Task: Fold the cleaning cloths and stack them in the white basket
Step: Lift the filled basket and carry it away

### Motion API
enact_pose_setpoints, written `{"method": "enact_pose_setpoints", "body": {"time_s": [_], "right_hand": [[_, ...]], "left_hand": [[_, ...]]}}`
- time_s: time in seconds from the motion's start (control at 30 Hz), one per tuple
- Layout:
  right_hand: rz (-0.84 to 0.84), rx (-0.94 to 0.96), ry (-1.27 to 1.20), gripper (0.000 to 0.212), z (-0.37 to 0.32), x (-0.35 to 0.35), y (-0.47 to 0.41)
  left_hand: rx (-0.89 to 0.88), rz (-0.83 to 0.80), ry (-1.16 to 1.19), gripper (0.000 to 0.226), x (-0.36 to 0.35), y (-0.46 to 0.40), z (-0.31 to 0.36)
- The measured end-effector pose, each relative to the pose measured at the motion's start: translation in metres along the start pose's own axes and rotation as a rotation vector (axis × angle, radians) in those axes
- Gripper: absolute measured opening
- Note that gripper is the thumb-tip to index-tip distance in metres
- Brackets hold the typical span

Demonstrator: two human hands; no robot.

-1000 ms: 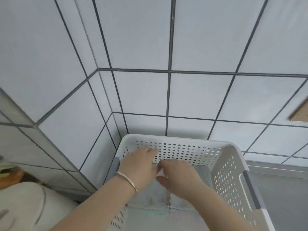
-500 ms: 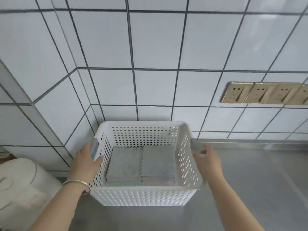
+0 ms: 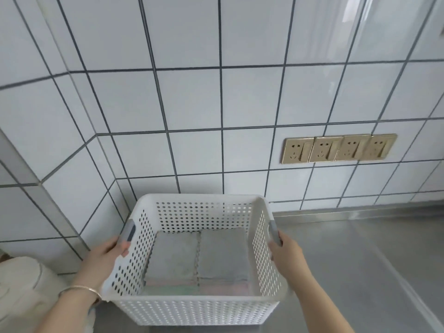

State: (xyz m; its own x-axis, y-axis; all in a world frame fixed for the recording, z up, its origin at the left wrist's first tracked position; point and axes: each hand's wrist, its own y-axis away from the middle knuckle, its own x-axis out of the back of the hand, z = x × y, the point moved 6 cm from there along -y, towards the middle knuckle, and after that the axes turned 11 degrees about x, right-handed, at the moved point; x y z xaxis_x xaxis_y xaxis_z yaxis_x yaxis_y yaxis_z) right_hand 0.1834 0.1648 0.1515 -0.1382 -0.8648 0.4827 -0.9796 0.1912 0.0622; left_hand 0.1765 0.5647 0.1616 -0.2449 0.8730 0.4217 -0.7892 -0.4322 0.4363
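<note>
The white basket (image 3: 192, 308) is moulded plastic, rectangular with rounded corners, its walls pierced by rows of small round holes and a grey handle (image 3: 129, 233) set into each short side. Inside lie 2 stacks of folded cleaning cloths (image 3: 199, 258), side by side and touching, their grey tops nubby with scalloped edges; pale pink and green layers show at the near edge beneath. The left hand (image 3: 102, 258), a thin metal bangle (image 3: 80, 290) on its wrist, grips the left rim just below the handle, thumb over the edge, fingers curled under and hidden. The right hand (image 3: 287, 252) curls its fingers around the right grey handle. The basket sits low over a brushed steel desk (image 3: 360, 260). A cream rounded object (image 3: 21, 292) stands at far left. Behind, glossy white square tiles (image 3: 192, 99) with dark grout meet in a corner, with 4 gold sockets (image 3: 338, 149) in a row to the right.
</note>
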Motion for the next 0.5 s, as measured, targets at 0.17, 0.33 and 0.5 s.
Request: {"method": "enact_pose_setpoints", "body": {"time_s": [0.17,0.33,0.5], "right_hand": [[0.245,0.014,0.068,0.020,-0.001,0.050,0.062],[0.490,-0.009,0.094,0.024,0.005,0.073,0.160],[0.768,-0.086,0.058,0.025,0.007,0.059,0.288]], "left_hand": [[-0.212,-0.081,0.013,0.016,-0.020,0.039,0.029],[-0.402,-0.241,0.009,0.016,-0.039,0.063,0.036],[-0.570,-0.542,-0.070,0.020,-0.061,0.084,0.031]]}}
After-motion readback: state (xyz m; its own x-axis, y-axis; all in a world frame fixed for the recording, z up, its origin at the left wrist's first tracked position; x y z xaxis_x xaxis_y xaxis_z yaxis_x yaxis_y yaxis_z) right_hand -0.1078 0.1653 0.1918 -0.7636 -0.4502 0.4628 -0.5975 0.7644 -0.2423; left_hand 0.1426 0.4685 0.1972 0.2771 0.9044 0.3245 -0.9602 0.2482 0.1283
